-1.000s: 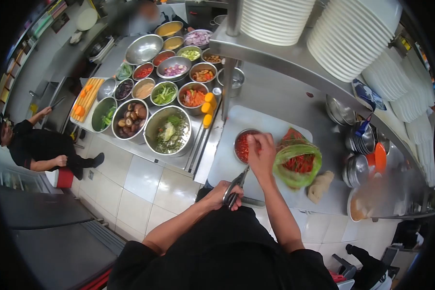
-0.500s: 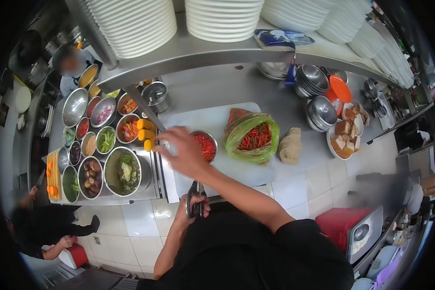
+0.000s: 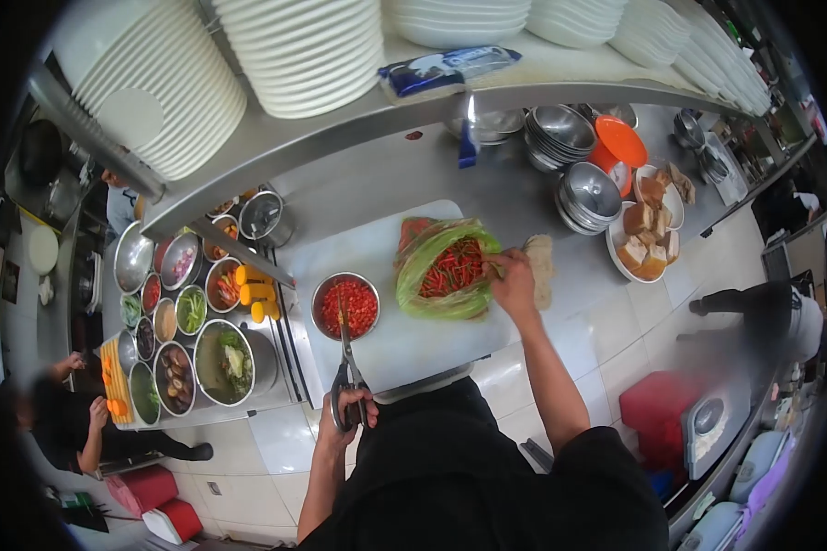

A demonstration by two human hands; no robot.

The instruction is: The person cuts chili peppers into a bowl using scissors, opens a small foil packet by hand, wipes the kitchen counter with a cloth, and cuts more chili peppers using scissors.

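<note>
My left hand (image 3: 345,411) grips a pair of scissors (image 3: 347,369) by the dark handles. Their blades point away from me, the tips over a metal bowl (image 3: 369,308) of chopped red chilies (image 3: 354,296). Over on the right, my right hand (image 3: 513,280) has its fingers closed at the right rim of a green plastic bag (image 3: 413,292). Whole red chilies (image 3: 457,268) fill the bag's open mouth. The fingertips are partly hidden, and I see no chili in them. Bowl and bag rest on a white cutting board (image 3: 358,363).
A crumpled beige cloth (image 3: 539,266) lies right of the bag. Metal containers of ingredients, including a large pot (image 3: 251,363), stand at left. Stacked metal bowls (image 3: 590,193) and a bread bowl (image 3: 636,268) are at right. A plate shelf (image 3: 340,129) overhangs the counter. Other people stand at both sides.
My right hand has swung from beside the yellow-capped bottles to the bag's right rim. The scissors now reach forward over the chili bowl. The view has shifted.
</note>
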